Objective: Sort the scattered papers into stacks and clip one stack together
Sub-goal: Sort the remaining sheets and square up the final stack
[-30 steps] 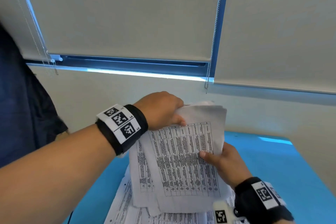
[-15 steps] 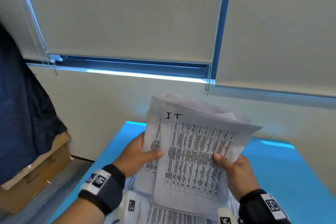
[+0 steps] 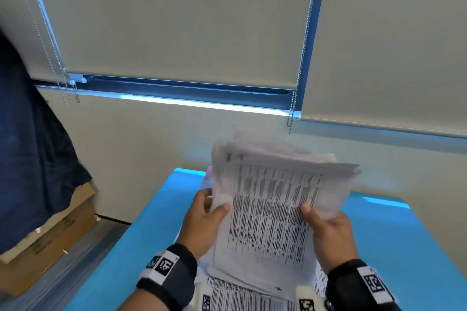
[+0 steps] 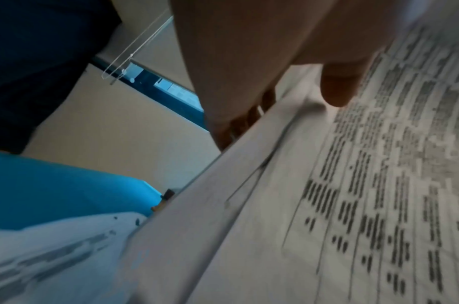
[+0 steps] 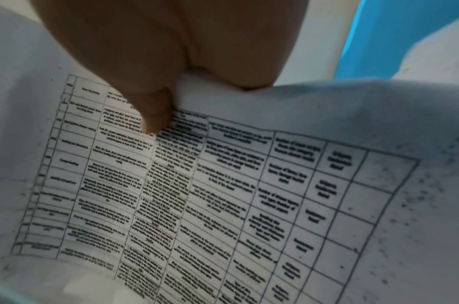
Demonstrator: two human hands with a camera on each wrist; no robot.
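Observation:
I hold a stack of white papers printed with tables, tilted up above the blue table. My left hand grips its left edge, thumb on the front sheet and fingers behind. My right hand grips the right edge the same way. In the left wrist view the thumb presses on the stack. In the right wrist view the thumb lies on the printed table of the top sheet. More printed sheets lie flat on the table under the stack. No clip is in view.
A wall with lowered roller blinds and bead chains stands just behind the table. A cardboard box sits on the floor at the left, beside a dark blue cloth. Bare blue tabletop lies to the right.
My left hand came down from the stack's top edge to its left side. The stack turned more upright and squarer between both hands, blurred now with motion.

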